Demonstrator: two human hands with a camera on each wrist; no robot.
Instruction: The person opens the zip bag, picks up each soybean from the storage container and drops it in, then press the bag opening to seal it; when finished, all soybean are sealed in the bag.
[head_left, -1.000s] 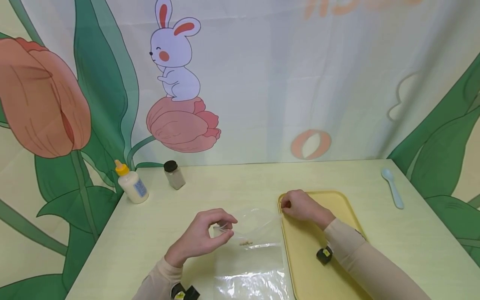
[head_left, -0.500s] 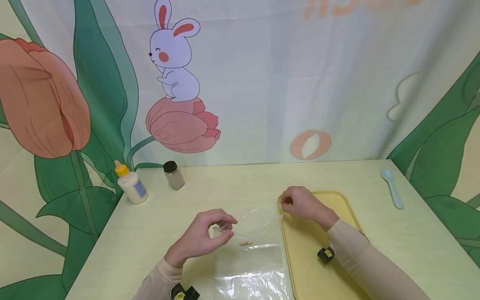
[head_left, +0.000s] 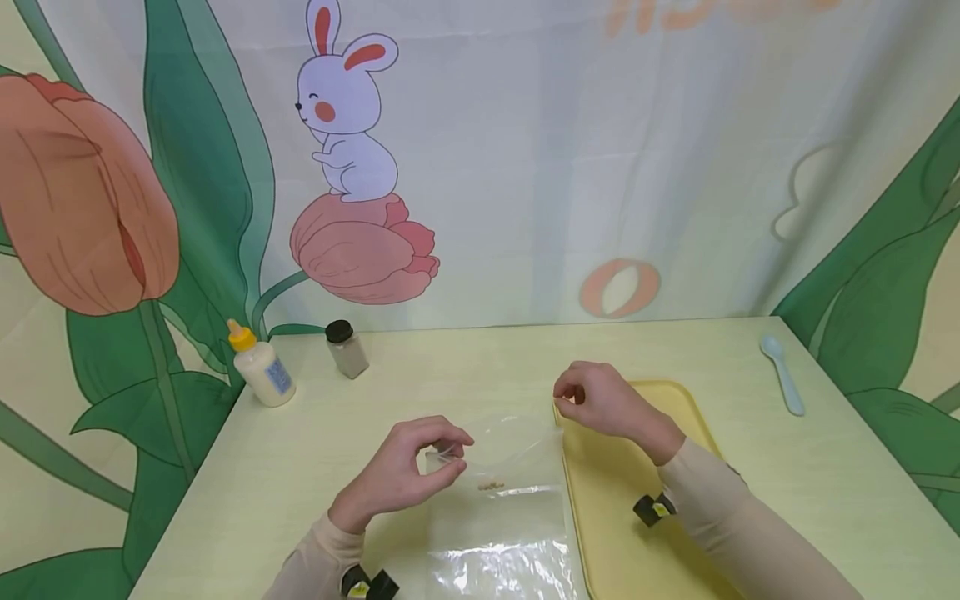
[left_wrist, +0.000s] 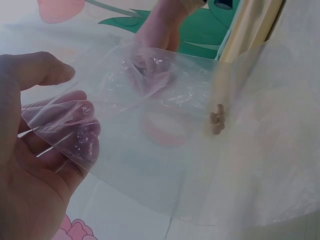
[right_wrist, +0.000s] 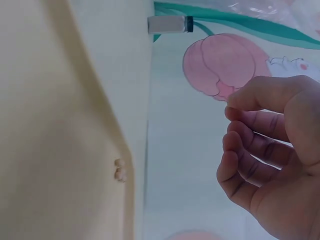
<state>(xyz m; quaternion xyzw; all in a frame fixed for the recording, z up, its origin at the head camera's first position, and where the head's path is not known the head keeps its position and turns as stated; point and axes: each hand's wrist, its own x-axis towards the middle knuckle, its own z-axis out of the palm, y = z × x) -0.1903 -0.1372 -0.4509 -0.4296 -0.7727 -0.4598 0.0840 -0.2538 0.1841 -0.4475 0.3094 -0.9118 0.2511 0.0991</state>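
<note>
In the head view my left hand (head_left: pixel 408 467) holds the upper left side of a clear plastic bag (head_left: pixel 498 525), fingers curled at its mouth. The left wrist view shows plastic over the fingertips, with the thumb apart from them. Several small tan bean-like pieces (head_left: pixel 491 484) lie inside the bag. My right hand (head_left: pixel 603 400) is raised over the far left corner of the yellow tray (head_left: pixel 630 533). Its thumb and forefinger pinch together; a tiny pale speck shows between them in the right wrist view. More tan pieces (right_wrist: pixel 120 171) lie in the tray's corner.
A bottle with a yellow cap (head_left: pixel 264 371) and a black-lidded jar (head_left: pixel 347 350) stand at the back left of the table. On the right lies a light blue spoon (head_left: pixel 782 375). A printed curtain (head_left: pixel 487 167) hangs behind the table.
My right hand has risen from the tray's far left corner and shifted slightly left, its fingertips pinched. The left hand and the bag stay in place.
</note>
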